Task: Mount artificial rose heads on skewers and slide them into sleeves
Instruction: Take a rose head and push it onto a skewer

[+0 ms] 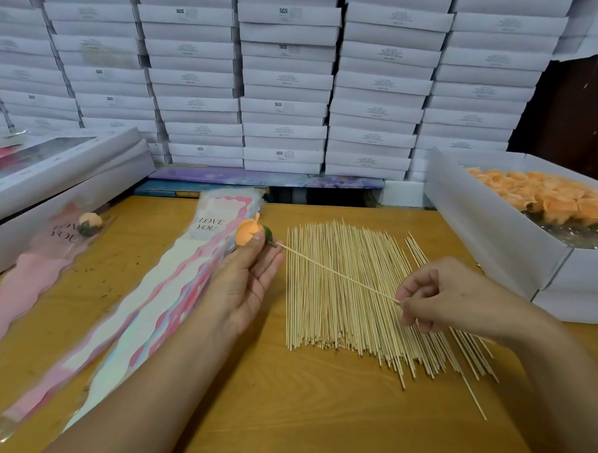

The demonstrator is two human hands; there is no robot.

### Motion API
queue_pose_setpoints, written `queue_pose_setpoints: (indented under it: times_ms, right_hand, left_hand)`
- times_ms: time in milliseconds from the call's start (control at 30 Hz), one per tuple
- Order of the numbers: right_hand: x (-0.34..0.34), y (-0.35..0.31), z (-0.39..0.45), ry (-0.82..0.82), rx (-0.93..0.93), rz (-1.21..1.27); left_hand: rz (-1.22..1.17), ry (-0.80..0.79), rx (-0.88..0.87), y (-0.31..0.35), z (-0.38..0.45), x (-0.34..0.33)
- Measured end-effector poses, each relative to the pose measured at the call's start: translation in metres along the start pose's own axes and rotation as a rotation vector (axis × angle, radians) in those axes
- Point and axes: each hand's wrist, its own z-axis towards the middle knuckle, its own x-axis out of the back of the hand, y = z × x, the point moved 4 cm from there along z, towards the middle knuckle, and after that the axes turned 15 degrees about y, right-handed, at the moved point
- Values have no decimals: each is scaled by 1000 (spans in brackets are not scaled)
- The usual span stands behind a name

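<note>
My left hand (pixel 245 278) pinches an orange rose head (pixel 247 233) with a green base between thumb and fingers, just above the stack of sleeves. My right hand (pixel 435 297) pinches the lower end of one thin wooden skewer (pixel 336 274). The skewer's tip meets the green base of the rose head. A wide pile of loose skewers (pixel 352 297) lies on the wooden table (pixel 300 408) under both hands. A stack of pink and white "LOVE YOU" sleeves (pixel 164 289) lies to the left. Further left, a sleeved rose (pixel 90 223) rests on a pink sleeve.
A white box of orange rose heads (pixel 545 199) stands at the right on the table. Long white boxes (pixel 53 178) lie at the left edge. A wall of stacked white cartons (pixel 287 78) closes off the back.
</note>
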Motion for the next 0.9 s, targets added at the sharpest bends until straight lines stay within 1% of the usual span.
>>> queue_pose_setpoints:
  times_ms: [500, 900]
  right_hand:
    - [0, -2, -2, -33, 27, -18]
    - [0, -1, -1, -12, 26, -27]
  left_hand:
    - [8, 31, -10, 0, 0, 1]
    - [1, 46, 3, 0, -6, 0]
